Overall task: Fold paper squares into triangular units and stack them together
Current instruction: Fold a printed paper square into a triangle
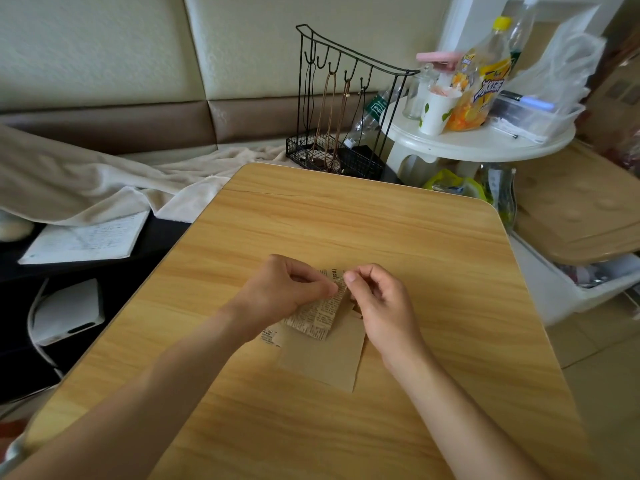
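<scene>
A newsprint-patterned paper piece [320, 315] is held just above the wooden table [346, 230], partly folded. My left hand [287, 289] pinches its upper edge from the left. My right hand [381, 296] pinches the same edge from the right, fingers curled. Under it lies a plain brown paper square [329, 358], flat on the table. A further newsprint scrap [270, 336] peeks out at the left beneath my left wrist. What lies under my right palm is hidden.
A black wire rack [332, 109] with hanging cords stands past the table's far edge. A white round side table [485, 140] carries bottles, a cup and a plastic box. A notebook [86, 237] and a cream blanket [104, 181] lie at the left.
</scene>
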The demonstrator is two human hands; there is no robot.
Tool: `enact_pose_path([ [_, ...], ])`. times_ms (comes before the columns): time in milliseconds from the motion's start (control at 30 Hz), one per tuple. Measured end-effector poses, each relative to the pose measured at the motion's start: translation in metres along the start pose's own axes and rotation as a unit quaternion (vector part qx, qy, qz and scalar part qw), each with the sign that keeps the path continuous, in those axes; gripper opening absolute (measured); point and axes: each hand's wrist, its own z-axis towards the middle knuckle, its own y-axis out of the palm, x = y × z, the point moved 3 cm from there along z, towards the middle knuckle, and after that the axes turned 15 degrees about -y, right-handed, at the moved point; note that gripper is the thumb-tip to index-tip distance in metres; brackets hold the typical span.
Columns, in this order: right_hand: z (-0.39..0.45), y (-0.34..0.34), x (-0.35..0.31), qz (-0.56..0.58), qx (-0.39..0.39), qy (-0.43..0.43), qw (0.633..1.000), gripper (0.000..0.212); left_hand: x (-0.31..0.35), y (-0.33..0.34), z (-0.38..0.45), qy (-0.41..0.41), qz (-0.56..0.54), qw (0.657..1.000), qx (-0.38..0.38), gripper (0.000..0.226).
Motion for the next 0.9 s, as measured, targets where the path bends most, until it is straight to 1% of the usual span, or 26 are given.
enact_pose_path([
  [100, 0.001, -0.001, 0.0, 0.014, 0.029, 0.01, 0.999, 0.011, -0.001, -0.005, 0.002, 0.008, -0.001, 1.0, 0.015, 0.009],
  [200, 0.001, -0.003, 0.0, 0.005, 0.029, -0.001, 1.0, 0.011, -0.002, -0.012, 0.003, 0.017, 0.006, 0.999, 0.05, 0.003],
  [233, 0.001, -0.003, 0.0, 0.009, 0.018, -0.005, 1.0, 0.008, -0.003, -0.013, 0.003, 0.018, 0.007, 0.998, 0.057, 0.003],
  [300, 0.0, -0.001, 0.0, 0.009, -0.021, -0.011, 1.0, 0.004, -0.003, -0.012, 0.003, 0.021, 0.009, 0.999, 0.048, 0.005],
  [367, 0.0, 0.001, 0.0, -0.021, -0.052, -0.033, 0.998, 0.004, -0.003, -0.007, 0.001, 0.025, 0.014, 0.999, 0.032, 0.007],
  [433, -0.001, 0.002, 0.001, -0.048, -0.063, -0.053, 0.995, 0.006, -0.002, -0.003, 0.001, 0.026, 0.017, 0.999, 0.027, 0.007],
  [500, -0.001, 0.0, 0.003, -0.05, -0.053, -0.052, 0.996, 0.011, -0.001, -0.001, 0.001, 0.022, 0.015, 0.999, 0.022, 0.006],
  [600, 0.0, -0.001, 0.006, -0.055, -0.033, -0.048, 0.997, 0.012, 0.0, -0.003, 0.001, 0.017, 0.008, 1.0, 0.013, 0.005],
  [733, 0.001, -0.003, 0.008, -0.042, -0.004, -0.023, 0.999, 0.013, 0.0, -0.011, 0.003, -0.005, -0.011, 1.0, 0.026, 0.004],
  [900, 0.001, -0.004, 0.008, -0.041, 0.013, -0.019, 0.999, 0.015, -0.001, -0.022, 0.004, -0.02, -0.032, 0.999, 0.032, 0.003],
])
